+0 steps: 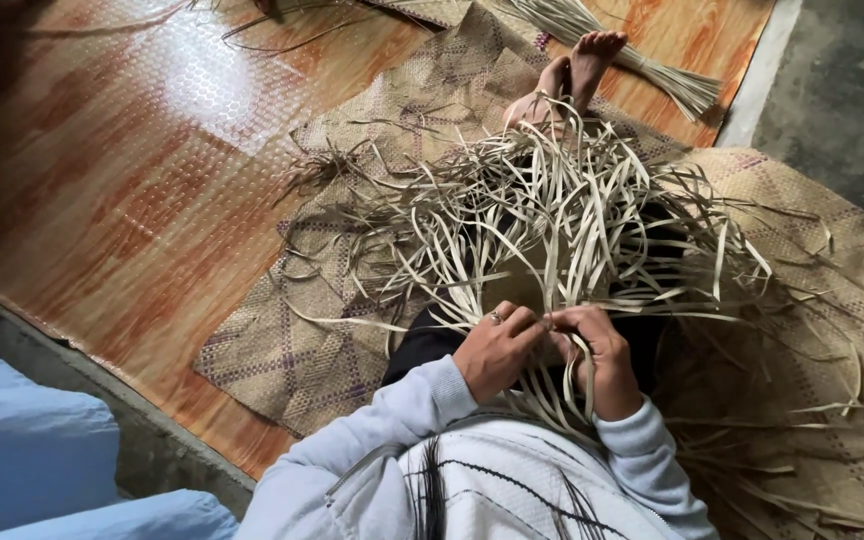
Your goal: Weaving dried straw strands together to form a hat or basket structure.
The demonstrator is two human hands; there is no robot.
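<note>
The left hand [497,350] and right hand [597,355] touch, each pinching thin strips [572,215] in the lap, above the mat [282,350]. Best to pull each strip snug and flat, I think, near the foot [582,65].

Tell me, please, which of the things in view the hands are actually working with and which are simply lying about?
In hand:
left hand and right hand, both pinching pale straw strips that fan out over the lap.

Lying about:
woven mat underneath
tied bundle of straw by the foot
loose dry fibres
blue cloth
</note>
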